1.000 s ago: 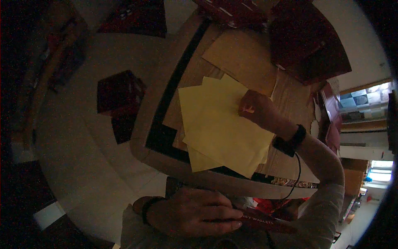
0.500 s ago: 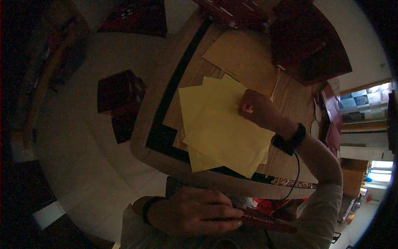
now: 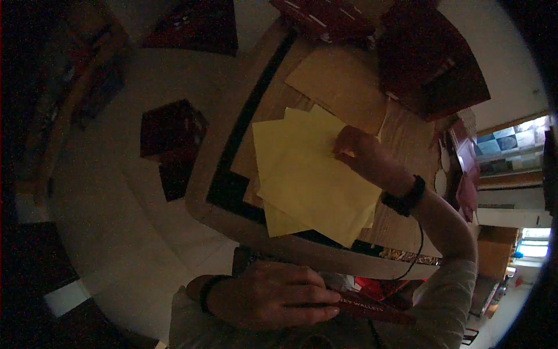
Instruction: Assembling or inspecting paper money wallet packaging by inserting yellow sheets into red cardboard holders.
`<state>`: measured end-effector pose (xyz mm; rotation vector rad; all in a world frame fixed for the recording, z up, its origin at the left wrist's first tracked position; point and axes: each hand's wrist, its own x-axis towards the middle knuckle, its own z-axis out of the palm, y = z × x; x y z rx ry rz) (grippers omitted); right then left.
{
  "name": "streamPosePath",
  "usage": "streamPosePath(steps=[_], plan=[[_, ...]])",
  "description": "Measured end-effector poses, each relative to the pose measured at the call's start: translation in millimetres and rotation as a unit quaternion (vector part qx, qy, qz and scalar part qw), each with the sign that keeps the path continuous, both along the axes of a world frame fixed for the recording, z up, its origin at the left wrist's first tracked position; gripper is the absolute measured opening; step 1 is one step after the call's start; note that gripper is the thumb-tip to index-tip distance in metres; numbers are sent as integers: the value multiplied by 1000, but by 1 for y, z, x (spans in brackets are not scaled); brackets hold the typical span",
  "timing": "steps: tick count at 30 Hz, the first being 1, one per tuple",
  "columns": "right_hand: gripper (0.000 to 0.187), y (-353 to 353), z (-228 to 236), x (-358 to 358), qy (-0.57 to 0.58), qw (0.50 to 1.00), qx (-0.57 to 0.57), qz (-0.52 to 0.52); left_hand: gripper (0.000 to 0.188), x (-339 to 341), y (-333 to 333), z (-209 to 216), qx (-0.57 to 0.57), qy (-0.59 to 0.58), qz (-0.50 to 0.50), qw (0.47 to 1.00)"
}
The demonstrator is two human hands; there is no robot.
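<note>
Several yellow paper sheets (image 3: pixel 308 174) lie overlapping and fanned on the wooden table. My right hand (image 3: pixel 356 148) rests on their upper right part, fingers curled and closed; what they hold, if anything, is hidden. A black band (image 3: pixel 407 198) circles that wrist, with a thin dark cable hanging below it. Low in the view, at the table's near edge, my left hand (image 3: pixel 279 296) has its fingers over the left end of a flat dark red box (image 3: pixel 378 310) with pale lettering. Its thumb is out of sight.
Beyond the yellow sheets lies a brown sheet (image 3: pixel 343 84). Large dark red boxes (image 3: pixel 430 64) stand at the table's far side. Another dark red box (image 3: pixel 173 131) is on the floor to the left. Pink folders (image 3: pixel 467 168) lie at the right, near a window. The light is dim.
My right hand stays on the yellow sheets with only a slight shift of its fingers. The cable from its wristband has swung a little to the right. My left hand looks unchanged.
</note>
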<state>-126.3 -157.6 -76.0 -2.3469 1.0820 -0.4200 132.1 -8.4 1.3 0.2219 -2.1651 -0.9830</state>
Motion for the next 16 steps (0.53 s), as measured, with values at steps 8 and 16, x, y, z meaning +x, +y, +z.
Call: streamPosePath(steps=[8, 16], plan=[[12, -8, -19, -3, 56, 993, -106, 5, 27, -4, -1, -2, -29, 3, 6, 1000], [16, -18, -19, -14, -23, 996, 84, -31, 29, -5, -4, 3, 8, -3, 6, 1000]])
